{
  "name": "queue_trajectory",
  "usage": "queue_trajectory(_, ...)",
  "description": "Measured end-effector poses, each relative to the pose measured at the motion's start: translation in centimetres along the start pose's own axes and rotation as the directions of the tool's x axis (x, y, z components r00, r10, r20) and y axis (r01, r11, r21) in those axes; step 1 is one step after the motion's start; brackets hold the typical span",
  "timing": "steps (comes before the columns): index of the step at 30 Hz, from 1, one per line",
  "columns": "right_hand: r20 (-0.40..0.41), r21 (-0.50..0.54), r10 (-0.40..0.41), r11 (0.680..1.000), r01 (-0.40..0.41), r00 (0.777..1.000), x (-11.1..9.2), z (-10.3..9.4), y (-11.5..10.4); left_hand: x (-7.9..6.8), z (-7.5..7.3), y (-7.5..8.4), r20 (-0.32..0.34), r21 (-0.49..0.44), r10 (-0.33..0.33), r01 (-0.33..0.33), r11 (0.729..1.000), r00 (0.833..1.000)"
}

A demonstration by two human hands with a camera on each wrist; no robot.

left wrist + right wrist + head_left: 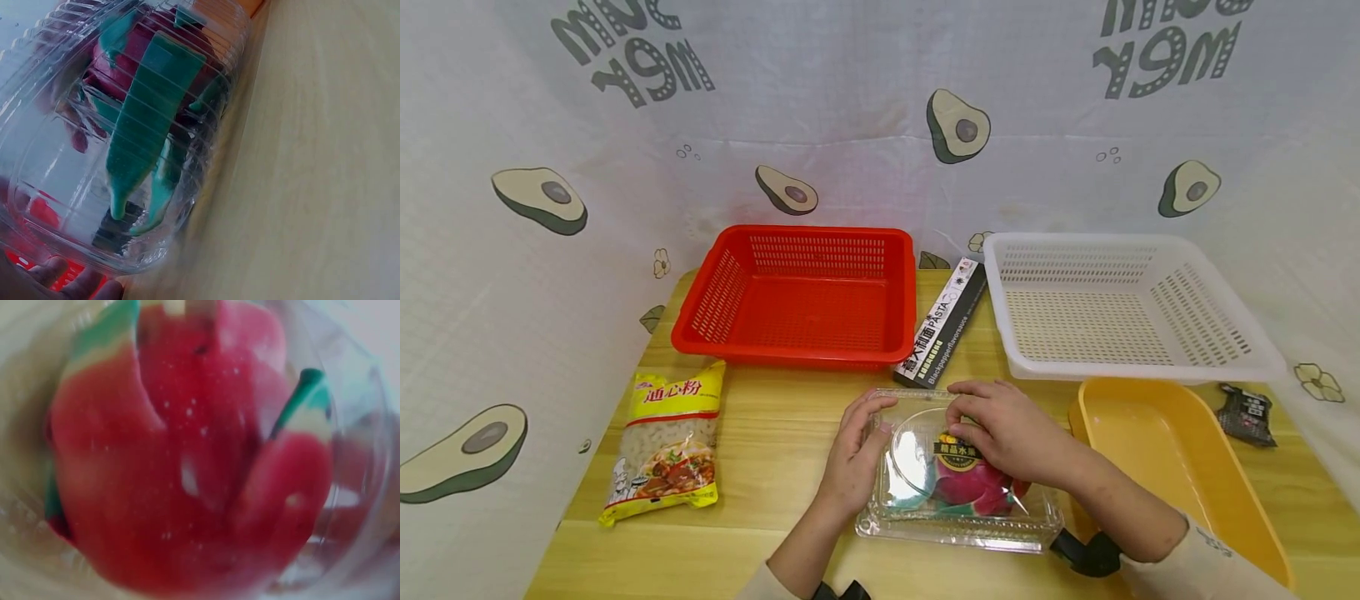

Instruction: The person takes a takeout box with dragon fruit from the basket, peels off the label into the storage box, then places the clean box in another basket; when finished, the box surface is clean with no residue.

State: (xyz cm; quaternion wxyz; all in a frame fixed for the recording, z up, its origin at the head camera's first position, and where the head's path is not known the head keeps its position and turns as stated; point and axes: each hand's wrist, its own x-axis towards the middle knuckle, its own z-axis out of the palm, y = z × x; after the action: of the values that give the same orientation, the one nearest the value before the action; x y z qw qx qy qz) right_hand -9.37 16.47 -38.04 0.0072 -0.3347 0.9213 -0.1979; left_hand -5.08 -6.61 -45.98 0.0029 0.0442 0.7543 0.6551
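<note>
A clear plastic clamshell box (962, 529) with a dragon fruit (977, 490) inside lies in front of me. The fruit (187, 462) is red with green-tipped scales, and a black and gold label (958, 451) sits on the lid. My left hand (853, 458) grips the box's left end, thumb over the lid; its fingers (81, 284) show at the box's end in the left wrist view. My right hand (1007, 429) lies across the lid from the right, fingers bent, tips near the label and the far edge. I cannot tell whether it pinches anything.
Behind stand a red basket (812, 354) and a white basket (1138, 371), with a black-and-white pasta box (940, 325) between them. A yellow macaroni bag (670, 442) lies left. A yellow tray (1157, 442) sits under my right forearm, beside a small dark packet (1246, 415).
</note>
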Motion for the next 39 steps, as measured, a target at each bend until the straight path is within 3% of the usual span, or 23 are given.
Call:
queue_trajectory(26, 0.037, 0.130, 0.046, 0.990, -0.051, 0.998, -0.46, -0.31, 0.37, 0.05, -0.10, -0.13, 0.012, -0.001, 0.020, -0.020, 1.000, 1.000)
queue_trajectory(39, 0.038, 0.126, 0.044, 0.991, -0.049, 0.998, -0.66, -0.39, 0.52, 0.12, -0.19, -0.22, 0.014, -0.006, 0.028, -0.028, 1.000, 1.000)
